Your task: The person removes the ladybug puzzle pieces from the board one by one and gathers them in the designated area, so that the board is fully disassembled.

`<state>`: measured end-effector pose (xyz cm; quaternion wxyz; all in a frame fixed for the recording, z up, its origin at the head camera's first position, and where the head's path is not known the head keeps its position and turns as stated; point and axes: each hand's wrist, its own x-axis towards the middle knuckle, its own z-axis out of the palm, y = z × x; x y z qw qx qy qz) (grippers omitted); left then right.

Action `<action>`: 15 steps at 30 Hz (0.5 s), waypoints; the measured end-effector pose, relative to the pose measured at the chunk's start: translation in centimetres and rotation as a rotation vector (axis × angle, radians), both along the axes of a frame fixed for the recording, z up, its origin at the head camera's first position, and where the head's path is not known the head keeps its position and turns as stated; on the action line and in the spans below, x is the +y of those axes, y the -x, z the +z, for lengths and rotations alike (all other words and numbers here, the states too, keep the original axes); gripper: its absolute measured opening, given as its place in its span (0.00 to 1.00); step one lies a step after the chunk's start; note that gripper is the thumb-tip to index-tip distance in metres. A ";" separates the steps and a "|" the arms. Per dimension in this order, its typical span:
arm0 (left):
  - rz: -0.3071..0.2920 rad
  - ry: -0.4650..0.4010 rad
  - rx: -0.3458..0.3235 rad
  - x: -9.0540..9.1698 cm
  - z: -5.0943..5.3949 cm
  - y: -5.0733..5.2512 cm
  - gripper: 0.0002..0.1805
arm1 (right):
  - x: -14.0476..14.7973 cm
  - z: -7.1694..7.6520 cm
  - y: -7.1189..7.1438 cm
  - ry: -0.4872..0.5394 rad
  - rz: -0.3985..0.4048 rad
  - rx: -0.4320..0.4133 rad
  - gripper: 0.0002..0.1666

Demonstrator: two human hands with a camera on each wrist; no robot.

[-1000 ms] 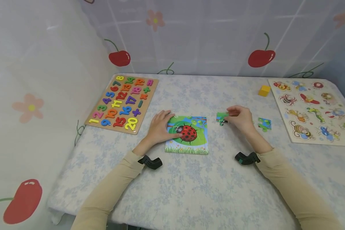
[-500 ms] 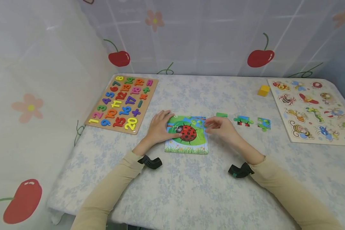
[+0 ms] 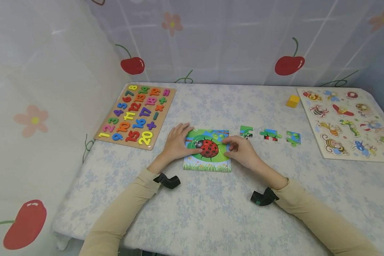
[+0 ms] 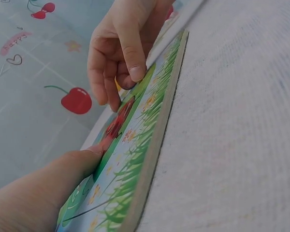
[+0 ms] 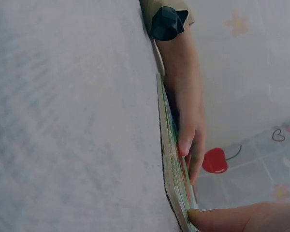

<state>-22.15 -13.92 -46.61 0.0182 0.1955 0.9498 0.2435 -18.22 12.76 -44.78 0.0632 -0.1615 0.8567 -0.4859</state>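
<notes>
A square ladybug jigsaw puzzle board (image 3: 208,164) lies flat in the middle of the table. My left hand (image 3: 177,144) rests on its left side in the head view, fingers spread and straight, the thumb (image 4: 63,176) lying on the picture near the ladybug. At the board's right edge, my right hand (image 3: 243,151) touches the picture with thumb and fingertips, which stand apart from each other. No loose piece shows between them. Three loose jigsaw pieces lie in a row to the right: a green one (image 3: 246,130), a middle one with red (image 3: 270,134), and a blue-green one (image 3: 293,138).
A wooden number board (image 3: 136,115) lies at the back left. On the right is an insect picture board (image 3: 352,124), with a yellow block (image 3: 293,101) beside its upper left corner. A patterned cloth (image 3: 204,213) covers the table.
My right hand has let go of the green piece, leaving it in the row, and moved left to the board's right edge. The left hand has stayed in place.
</notes>
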 end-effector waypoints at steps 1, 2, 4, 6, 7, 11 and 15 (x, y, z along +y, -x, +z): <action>0.000 -0.001 0.002 0.0 0.0 0.0 0.50 | 0.0 0.0 0.0 0.006 0.009 0.004 0.22; 0.000 -0.001 0.002 0.0 0.0 0.0 0.51 | 0.0 0.0 0.0 0.012 0.014 0.006 0.21; 0.000 -0.004 0.002 -0.1 0.0 0.0 0.51 | 0.0 -0.1 0.0 0.022 0.024 0.012 0.21; 0.001 -0.003 0.003 -0.1 0.0 -0.1 0.51 | -0.1 -0.2 0.0 0.026 0.030 0.021 0.21; 0.001 -0.002 0.003 -0.1 0.0 -0.1 0.51 | -0.1 -0.2 0.0 0.028 0.032 0.026 0.21; 0.001 0.005 0.002 0.0 0.1 -0.1 0.50 | -0.1 -0.2 -0.1 0.027 0.032 0.052 0.21; 0.007 0.007 -0.007 0.1 0.2 -0.1 0.50 | -0.3 -0.1 -0.1 0.028 0.028 0.070 0.21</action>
